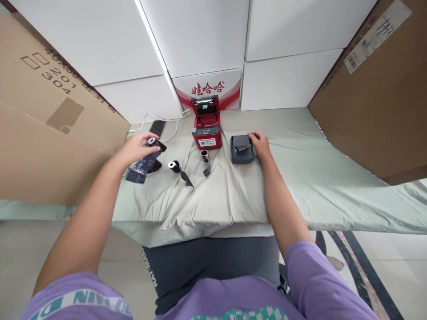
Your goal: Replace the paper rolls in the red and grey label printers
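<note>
My left hand (139, 147) is closed round a small paper roll (152, 142) with a white core, at the left of the cloth. A dark, shiny strip (143, 168) hangs below that hand. My right hand (259, 143) grips the right back edge of a small dark grey printer (242, 155), which has a crumpled dark scrap on top. Between my hands stands a red printer (207, 122) with its lid raised. In front of it lie two more rolls: a roll with a loose black tail (174, 166) and a smaller roll (204, 155), also with a tail.
Green cloth (220, 195) covers the table. Large cardboard boxes flank it, a left box (60, 111) and a right box (376, 106). White boxes (207, 35) stack up behind. A white cable (173, 120) runs left from behind the red printer, near a dark flat strip (157, 129).
</note>
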{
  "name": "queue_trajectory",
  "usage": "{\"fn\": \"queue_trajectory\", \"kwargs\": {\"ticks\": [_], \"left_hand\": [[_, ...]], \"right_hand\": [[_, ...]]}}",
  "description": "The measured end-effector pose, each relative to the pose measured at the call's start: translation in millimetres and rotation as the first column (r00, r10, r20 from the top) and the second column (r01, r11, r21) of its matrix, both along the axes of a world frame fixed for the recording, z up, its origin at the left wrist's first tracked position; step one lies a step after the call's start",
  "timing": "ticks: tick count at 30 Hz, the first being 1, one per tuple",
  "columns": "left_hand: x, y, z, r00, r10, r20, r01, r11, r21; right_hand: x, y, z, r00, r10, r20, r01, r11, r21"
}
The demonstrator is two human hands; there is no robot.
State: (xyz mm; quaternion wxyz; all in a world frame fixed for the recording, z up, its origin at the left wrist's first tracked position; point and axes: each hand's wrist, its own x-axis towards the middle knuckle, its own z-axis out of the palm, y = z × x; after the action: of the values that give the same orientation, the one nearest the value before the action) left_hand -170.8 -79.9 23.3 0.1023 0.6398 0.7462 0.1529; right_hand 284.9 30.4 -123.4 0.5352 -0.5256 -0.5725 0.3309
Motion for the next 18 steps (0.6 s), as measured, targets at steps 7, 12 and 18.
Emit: {"fn": "queue_trajectory", "kwargs": {"ticks": [7,12,18], "left_hand": [[1.9,-22.1,-45.1,0.989,-0.043,-0.142,0.033,0.997,-0.071],[15.0,-30.0,-47.7,0.949,-0.087,-0.304,0.079,0.996,-0.039],[72.1,-15.1,-30.8,0.976,-0.147,-0.160,0.165,0.980,0.109]], "right_hand": [[0.0,-1.6,2.4,1.000,0.000,0.005,0.000,1.000,0.018],[-0.6,-1.5,2.4,1.000,0.006,-0.024,-0.005,1.000,0.012],[-0.3,-1.3,2.4,1.000,-0.006,-0.006,0.006,1.000,0.007]]}}
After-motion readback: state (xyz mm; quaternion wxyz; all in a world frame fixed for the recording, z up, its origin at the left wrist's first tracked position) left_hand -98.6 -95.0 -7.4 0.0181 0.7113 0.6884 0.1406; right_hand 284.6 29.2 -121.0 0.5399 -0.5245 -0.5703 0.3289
